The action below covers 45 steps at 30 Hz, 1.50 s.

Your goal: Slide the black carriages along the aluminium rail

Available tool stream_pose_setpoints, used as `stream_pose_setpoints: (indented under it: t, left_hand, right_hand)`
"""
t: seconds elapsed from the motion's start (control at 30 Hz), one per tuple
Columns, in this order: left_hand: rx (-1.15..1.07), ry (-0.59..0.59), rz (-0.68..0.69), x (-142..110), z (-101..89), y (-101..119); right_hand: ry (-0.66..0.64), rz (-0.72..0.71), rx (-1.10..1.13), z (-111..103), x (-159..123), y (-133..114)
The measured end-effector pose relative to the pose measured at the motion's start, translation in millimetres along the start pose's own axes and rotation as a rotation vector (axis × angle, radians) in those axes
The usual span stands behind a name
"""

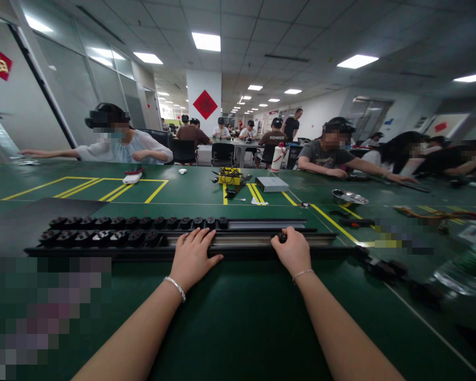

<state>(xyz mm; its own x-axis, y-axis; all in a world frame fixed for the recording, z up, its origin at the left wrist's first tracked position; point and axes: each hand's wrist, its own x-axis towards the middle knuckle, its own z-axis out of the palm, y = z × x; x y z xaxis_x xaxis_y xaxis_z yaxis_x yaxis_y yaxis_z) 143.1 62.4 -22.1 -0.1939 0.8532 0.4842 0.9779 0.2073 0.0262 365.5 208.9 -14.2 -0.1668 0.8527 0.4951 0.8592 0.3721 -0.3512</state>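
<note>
Lights (206, 42) lit our green table (230, 317). Black rails (238, 254) lay across it, dark parts (102, 236) lined up leftward. Our left hand (194, 253) rested open on them, fingers spread; our right hand (295, 250) pinched and partly hid a small black piece (279, 237) over the front rail. Beyond sat a grey box (272, 184) and metal bowl (349, 198).

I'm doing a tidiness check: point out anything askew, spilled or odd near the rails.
Nothing looks clearly spilled or damaged. Dark pieces lie jumbled off the right end of the black rails, unlike the neat rows along them.
</note>
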Motion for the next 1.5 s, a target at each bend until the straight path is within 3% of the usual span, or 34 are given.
stream_pose_setpoints:
  t: [1.5]
  left_hand:
    - [-0.015, -0.026, -0.018, 0.3, -3.5, 1.7]
  right_hand:
    - [-0.013, -0.005, -0.048, -5.9, -0.3, -2.3]
